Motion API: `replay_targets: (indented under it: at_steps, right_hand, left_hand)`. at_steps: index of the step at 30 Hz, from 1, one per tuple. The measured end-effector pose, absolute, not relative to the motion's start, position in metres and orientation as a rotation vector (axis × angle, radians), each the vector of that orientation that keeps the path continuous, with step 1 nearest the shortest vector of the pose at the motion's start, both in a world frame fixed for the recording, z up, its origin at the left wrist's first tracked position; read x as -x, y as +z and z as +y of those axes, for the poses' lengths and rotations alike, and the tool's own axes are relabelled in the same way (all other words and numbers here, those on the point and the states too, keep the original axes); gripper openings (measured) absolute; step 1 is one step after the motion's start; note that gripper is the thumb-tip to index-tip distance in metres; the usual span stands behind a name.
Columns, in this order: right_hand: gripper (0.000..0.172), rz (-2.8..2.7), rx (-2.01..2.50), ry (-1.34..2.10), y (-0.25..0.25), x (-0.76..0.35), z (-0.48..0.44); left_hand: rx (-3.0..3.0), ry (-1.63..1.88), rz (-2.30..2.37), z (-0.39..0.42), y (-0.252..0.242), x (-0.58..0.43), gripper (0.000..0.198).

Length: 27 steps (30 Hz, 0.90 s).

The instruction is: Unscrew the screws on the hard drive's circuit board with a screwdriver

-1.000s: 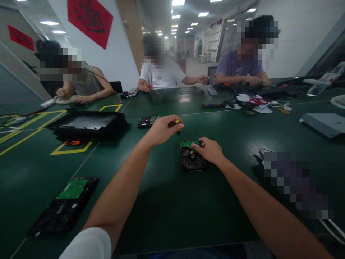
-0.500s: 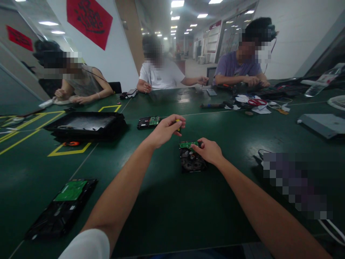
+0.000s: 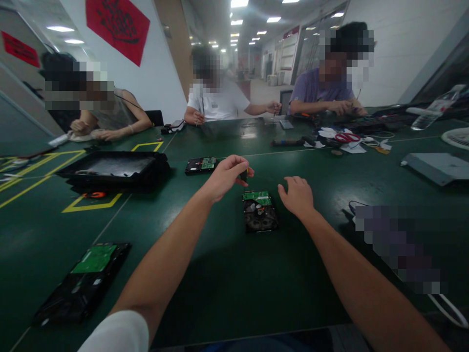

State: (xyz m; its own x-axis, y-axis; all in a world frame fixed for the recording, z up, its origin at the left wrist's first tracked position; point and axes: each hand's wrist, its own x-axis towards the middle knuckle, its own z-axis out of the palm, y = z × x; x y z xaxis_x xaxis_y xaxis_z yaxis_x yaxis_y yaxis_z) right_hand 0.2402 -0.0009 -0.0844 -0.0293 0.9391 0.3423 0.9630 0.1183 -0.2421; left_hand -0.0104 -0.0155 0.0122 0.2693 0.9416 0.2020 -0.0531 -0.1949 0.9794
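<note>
A hard drive lies on the green table in front of me, its green circuit board at the far end. Above its far left corner, my left hand is closed around a small screwdriver with a dark and yellow handle; the shaft points down toward the board, and whether the tip touches I cannot tell. My right hand is held just right of the drive, apart from it, with its fingers spread and nothing in them.
A second hard drive lies at the near left, and another drive farther back. A black tray stands at the left. A grey metal case is on the right, beyond a blurred-out object. Several people sit across the table.
My right hand has let go of the hard drive and moved off to its right, its fingers opening. The left hand stays over the drive's far left corner, with the screwdriver handle turned slightly.
</note>
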Motion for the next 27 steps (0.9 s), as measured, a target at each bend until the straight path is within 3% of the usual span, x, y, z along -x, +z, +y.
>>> replay_targets:
  at_steps: [4,9,22,27]
  right_hand:
    - [0.085,-2.129,2.031,-0.071,-0.096,-0.247,0.001]
    - [0.099,-2.211,2.118,0.086,-0.103,-0.246,0.005]
    - [0.101,-2.100,2.078,0.090,-0.106,-0.246,0.005]
    - [0.079,-1.974,1.963,0.070,-0.095,-0.242,0.002]
  left_hand:
    - [-1.424,1.153,0.921,-0.017,0.015,0.008,0.017]
    - [-1.479,1.190,0.970,-0.015,0.016,0.011,0.018]
    - [-1.467,1.180,0.969,-0.016,0.020,0.013,0.019]
    - [-1.500,1.155,0.968,-0.015,0.019,0.014,0.020]
